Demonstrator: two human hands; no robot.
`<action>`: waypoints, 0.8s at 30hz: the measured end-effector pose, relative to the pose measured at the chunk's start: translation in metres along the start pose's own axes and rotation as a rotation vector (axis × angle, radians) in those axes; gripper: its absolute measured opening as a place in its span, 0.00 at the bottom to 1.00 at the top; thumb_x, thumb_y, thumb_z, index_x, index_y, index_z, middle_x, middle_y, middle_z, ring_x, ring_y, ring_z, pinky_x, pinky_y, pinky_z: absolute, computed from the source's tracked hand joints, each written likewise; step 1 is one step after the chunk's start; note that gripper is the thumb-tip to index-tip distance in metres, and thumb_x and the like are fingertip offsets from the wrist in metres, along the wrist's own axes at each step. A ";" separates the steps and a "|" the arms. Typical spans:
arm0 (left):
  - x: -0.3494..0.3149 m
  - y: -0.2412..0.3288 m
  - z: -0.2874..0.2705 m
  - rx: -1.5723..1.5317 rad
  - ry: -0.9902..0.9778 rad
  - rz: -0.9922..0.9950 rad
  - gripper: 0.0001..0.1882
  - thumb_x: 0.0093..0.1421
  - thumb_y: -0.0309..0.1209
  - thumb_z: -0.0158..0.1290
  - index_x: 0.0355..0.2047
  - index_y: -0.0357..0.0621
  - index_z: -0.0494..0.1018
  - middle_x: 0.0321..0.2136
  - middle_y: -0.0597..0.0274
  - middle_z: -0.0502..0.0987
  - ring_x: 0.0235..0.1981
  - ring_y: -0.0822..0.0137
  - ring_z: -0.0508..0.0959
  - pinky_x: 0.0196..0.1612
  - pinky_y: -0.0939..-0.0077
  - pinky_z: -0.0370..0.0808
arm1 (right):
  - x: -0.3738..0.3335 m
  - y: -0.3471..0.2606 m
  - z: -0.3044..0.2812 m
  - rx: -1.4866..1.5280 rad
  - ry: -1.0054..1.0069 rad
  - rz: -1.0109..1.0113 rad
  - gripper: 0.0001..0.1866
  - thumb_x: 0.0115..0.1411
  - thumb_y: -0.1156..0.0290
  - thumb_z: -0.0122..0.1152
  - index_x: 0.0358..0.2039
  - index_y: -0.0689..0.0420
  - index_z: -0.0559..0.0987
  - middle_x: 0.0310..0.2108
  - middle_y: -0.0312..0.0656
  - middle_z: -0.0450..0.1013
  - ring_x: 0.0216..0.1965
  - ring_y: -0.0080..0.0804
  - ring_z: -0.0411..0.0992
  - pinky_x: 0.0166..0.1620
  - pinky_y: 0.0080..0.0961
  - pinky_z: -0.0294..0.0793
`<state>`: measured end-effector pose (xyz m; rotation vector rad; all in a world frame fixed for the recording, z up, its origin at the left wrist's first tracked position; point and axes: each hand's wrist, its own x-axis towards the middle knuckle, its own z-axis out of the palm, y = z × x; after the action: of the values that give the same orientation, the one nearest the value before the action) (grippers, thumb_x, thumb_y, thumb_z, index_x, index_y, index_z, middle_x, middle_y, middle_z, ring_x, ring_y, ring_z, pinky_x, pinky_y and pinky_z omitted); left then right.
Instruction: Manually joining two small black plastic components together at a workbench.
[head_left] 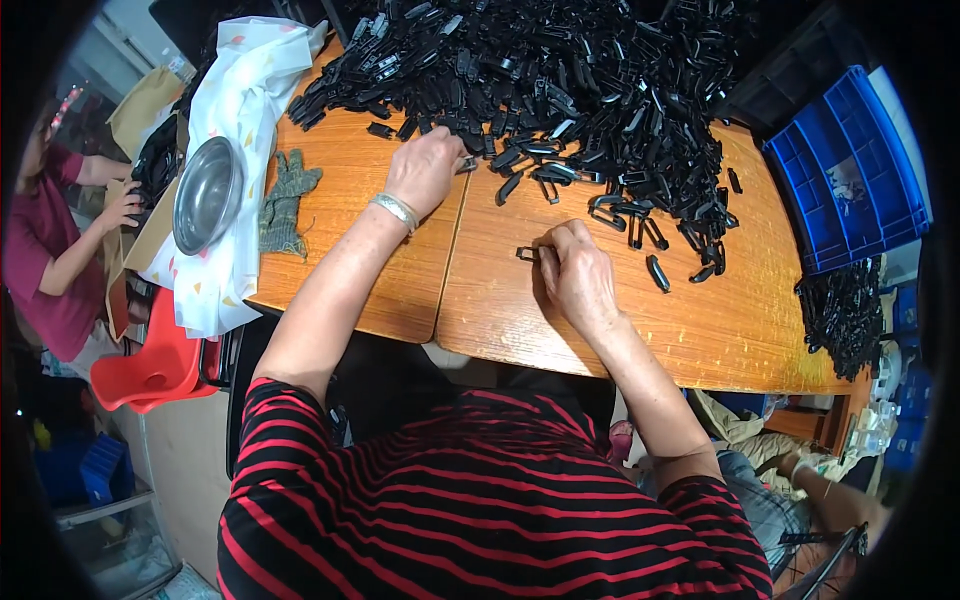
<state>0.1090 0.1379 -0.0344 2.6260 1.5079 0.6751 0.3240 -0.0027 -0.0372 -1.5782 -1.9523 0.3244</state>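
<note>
My left hand [424, 168], with a silver bracelet on its wrist, is at the near edge of a big heap of black plastic buckle-like parts [520, 75]. Its fingers close on a small dark piece [467, 164], mostly hidden by the fingertips. Nearer to me and to the right, my right hand [580, 275] pinches a small black rectangular frame [526, 254] between thumb and fingers, low over the wooden table [500, 310]. Several loose parts lie just beyond it, among them a curved black piece [657, 274].
Left on the table are a grey knitted glove [290, 200] and a metal bowl [209, 195] on white patterned sheeting [240, 95]. A blue crate [850, 170] stands at the right. A co-worker's hand [122, 205] is at a cardboard box, far left, behind a red chair [155, 365].
</note>
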 end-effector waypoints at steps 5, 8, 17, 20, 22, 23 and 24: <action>-0.016 -0.002 -0.011 0.019 -0.077 -0.067 0.09 0.57 0.34 0.58 0.32 0.40 0.79 0.33 0.52 0.77 0.35 0.50 0.78 0.39 0.60 0.76 | -0.005 0.001 -0.006 -0.002 -0.048 -0.034 0.08 0.54 0.73 0.65 0.35 0.61 0.79 0.34 0.47 0.72 0.32 0.47 0.76 0.34 0.37 0.76; -0.024 0.009 -0.020 -0.064 -0.075 -0.092 0.11 0.56 0.34 0.59 0.35 0.41 0.80 0.34 0.51 0.78 0.36 0.50 0.79 0.40 0.59 0.76 | -0.009 0.000 -0.010 -0.022 -0.103 -0.033 0.11 0.53 0.72 0.68 0.36 0.62 0.79 0.34 0.46 0.72 0.32 0.46 0.76 0.34 0.37 0.77; -0.050 0.028 -0.013 -0.865 0.020 -0.309 0.11 0.57 0.26 0.59 0.41 0.37 0.77 0.35 0.58 0.79 0.28 0.68 0.79 0.31 0.77 0.75 | 0.005 -0.018 0.000 0.291 0.099 0.007 0.10 0.57 0.76 0.64 0.39 0.63 0.77 0.34 0.43 0.74 0.27 0.28 0.74 0.30 0.23 0.73; -0.065 0.041 -0.022 -1.320 -0.057 -0.424 0.13 0.60 0.25 0.57 0.46 0.35 0.74 0.35 0.65 0.78 0.29 0.80 0.76 0.29 0.87 0.72 | 0.010 -0.035 0.001 0.433 0.185 0.038 0.10 0.58 0.77 0.63 0.40 0.63 0.76 0.33 0.38 0.73 0.26 0.19 0.71 0.28 0.17 0.70; -0.072 0.050 -0.028 -1.409 -0.068 -0.388 0.14 0.61 0.24 0.56 0.48 0.35 0.73 0.35 0.67 0.77 0.30 0.85 0.75 0.29 0.91 0.70 | 0.012 -0.039 0.003 0.434 0.212 0.004 0.10 0.58 0.77 0.63 0.40 0.63 0.76 0.33 0.37 0.72 0.25 0.17 0.69 0.28 0.15 0.69; -0.074 0.055 -0.033 -1.430 -0.069 -0.396 0.14 0.61 0.24 0.56 0.48 0.35 0.73 0.35 0.67 0.78 0.30 0.84 0.75 0.29 0.91 0.70 | 0.013 -0.044 0.001 0.472 0.219 0.023 0.10 0.58 0.77 0.63 0.40 0.63 0.76 0.32 0.37 0.72 0.25 0.17 0.69 0.28 0.15 0.69; -0.077 0.058 -0.035 -1.451 -0.069 -0.405 0.14 0.61 0.24 0.56 0.48 0.36 0.73 0.35 0.67 0.78 0.30 0.84 0.75 0.28 0.91 0.70 | 0.013 -0.047 0.001 0.512 0.224 0.041 0.10 0.57 0.77 0.64 0.40 0.63 0.76 0.32 0.38 0.72 0.25 0.17 0.69 0.28 0.15 0.69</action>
<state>0.1096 0.0374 -0.0153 1.1954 0.8391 1.0289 0.2844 -0.0028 -0.0086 -1.2572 -1.5141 0.5841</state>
